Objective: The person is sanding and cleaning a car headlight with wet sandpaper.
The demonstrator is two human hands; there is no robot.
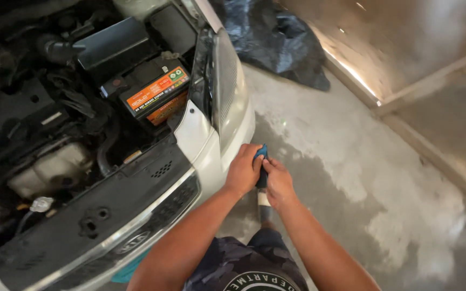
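Blue cloth is pinched between left hand and right hand at frame centre, beside the white car's headlight; a dark tool is gripped below. Both grips are best kept firm, wrists steady.

Hands meeting over floor, just right of car's front corner.

Left hand and right hand are touching, both closing around a tool held between them; a cloth is sitting at the tool's far end. Car is lying to the left, headlight just behind the hands. Battery is sitting in the engine bay, left of the headlight. Bag is lying on the floor behind, against the wall running along the right.
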